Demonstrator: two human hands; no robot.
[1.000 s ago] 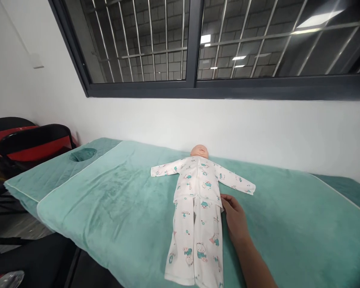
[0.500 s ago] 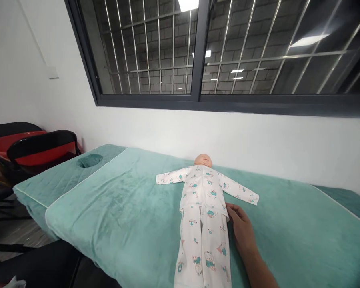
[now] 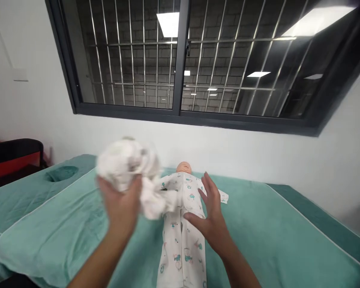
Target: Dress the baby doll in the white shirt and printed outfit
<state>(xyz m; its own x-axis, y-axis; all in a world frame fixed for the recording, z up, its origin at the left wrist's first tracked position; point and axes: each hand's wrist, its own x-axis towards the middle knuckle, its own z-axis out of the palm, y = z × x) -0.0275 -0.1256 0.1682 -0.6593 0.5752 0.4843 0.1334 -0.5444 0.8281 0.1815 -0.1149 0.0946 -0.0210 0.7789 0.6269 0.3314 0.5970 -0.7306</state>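
A baby doll (image 3: 184,167) in white printed pyjamas (image 3: 183,240) lies on its back on a teal towel-covered bed (image 3: 258,224). My left hand (image 3: 120,204) is raised above the bed to the left of the doll, closed on a bunched white cloth (image 3: 129,164) that is blurred by motion and hides the doll's near sleeve. My right hand (image 3: 211,218) hovers over the doll's right side with fingers spread and nothing in it.
A white wall and a barred dark window (image 3: 180,60) stand behind the bed. The bed has a face hole (image 3: 61,173) at its left end. A black and red chair (image 3: 15,154) sits at the far left.
My left hand has come up into view holding a bunched white cloth. My right hand lifted off the bed beside the doll's hip and spread open. The view swung to the right.
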